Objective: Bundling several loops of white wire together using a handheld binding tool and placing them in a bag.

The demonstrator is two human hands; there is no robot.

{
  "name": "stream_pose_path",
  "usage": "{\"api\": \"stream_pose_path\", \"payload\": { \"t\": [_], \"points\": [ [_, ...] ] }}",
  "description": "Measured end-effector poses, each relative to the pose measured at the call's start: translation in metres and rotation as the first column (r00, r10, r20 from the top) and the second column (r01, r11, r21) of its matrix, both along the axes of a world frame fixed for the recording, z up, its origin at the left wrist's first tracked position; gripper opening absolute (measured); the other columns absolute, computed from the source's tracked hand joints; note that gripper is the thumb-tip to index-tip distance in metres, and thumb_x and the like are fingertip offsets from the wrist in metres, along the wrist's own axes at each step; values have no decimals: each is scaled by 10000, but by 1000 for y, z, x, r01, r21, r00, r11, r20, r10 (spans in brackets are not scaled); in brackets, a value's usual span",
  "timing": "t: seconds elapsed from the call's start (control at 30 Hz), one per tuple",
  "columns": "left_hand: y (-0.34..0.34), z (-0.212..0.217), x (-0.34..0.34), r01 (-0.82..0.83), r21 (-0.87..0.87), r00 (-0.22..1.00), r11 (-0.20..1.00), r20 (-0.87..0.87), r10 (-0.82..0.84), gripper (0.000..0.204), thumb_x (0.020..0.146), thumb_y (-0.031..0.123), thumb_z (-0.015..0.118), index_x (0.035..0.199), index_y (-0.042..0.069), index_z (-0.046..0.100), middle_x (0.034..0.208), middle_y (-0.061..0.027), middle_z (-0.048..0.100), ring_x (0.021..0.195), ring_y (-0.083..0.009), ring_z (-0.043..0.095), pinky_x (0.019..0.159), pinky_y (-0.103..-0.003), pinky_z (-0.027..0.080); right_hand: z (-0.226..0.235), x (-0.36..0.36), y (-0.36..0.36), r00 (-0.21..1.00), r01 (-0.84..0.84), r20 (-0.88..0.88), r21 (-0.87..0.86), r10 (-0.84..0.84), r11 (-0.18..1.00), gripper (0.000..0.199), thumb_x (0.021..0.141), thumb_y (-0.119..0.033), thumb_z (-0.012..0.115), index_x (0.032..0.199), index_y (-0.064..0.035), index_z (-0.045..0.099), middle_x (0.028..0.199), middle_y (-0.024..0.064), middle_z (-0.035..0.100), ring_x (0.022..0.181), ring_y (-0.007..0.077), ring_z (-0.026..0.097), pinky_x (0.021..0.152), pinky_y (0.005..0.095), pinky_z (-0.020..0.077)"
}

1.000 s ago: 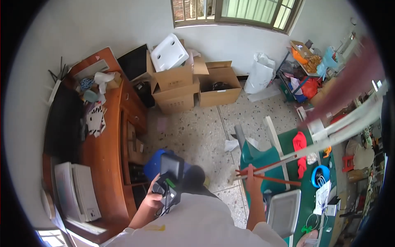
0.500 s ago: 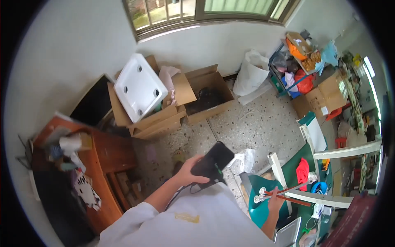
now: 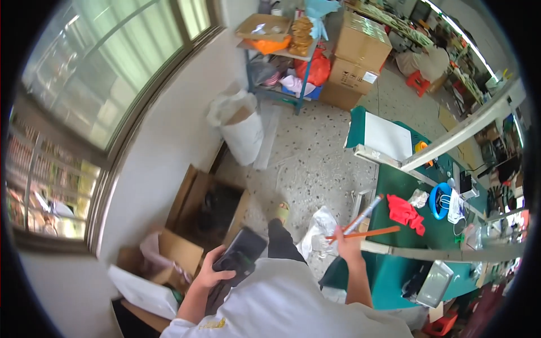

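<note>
My left hand (image 3: 213, 269) is wrapped round a black phone-like device (image 3: 243, 250) in front of my white shirt. To the right, my right hand (image 3: 349, 248) grips several slim sticks (image 3: 376, 231), some orange-brown and one pale, which fan out past the fingers; their exact kind is not clear. The sticks are above the near-left edge of a green-topped table (image 3: 389, 183). On that table, just beyond their tips, lies a crumpled red cloth (image 3: 404, 214). A white plastic bag (image 3: 316, 231) rests on the floor left of my right hand.
Open cardboard boxes (image 3: 239, 205) stand at the left, below the window wall. A white sack (image 3: 242, 135) and a loaded blue rack (image 3: 298, 104) are farther off, beside stacked cartons (image 3: 360, 48). White frame bars (image 3: 462, 135) cross the table, where a blue basket (image 3: 433, 203) sits.
My view and body have turned right, toward the table and the rack. Both hands keep their holds, and the sticks now point more away from me.
</note>
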State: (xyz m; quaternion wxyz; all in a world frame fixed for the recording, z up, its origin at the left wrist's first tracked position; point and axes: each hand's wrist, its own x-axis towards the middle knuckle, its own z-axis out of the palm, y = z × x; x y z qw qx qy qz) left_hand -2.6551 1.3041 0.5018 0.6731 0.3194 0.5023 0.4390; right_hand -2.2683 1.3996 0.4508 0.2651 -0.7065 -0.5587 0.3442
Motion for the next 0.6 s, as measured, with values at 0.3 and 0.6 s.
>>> {"api": "stream_pose_path", "payload": {
  "t": [0.3, 0.6],
  "points": [
    [295, 44, 17, -1, -28, 1000, 1000, 24, 1, 690, 543, 198, 738, 1143, -43, 497, 973, -100, 601, 900, -186, 587, 823, -312, 464, 22, -27, 260, 983, -138, -108, 96, 148, 986, 322, 887, -276, 544, 697, -21, 598, 585, 161, 569, 551, 343, 573, 510, 407, 421],
    [631, 39, 109, 436, 12, 888, 900, -167, -428, 744, 556, 174, 791, 1189, -54, 474, 1008, -110, 594, 939, -191, 571, 845, -313, 443, 41, 70, 396, 924, 345, 161, 44, -347, 938, 344, 886, -305, 518, 689, -52, 645, 644, 128, 626, 657, 314, 632, 617, 409, 487]
  ]
}}
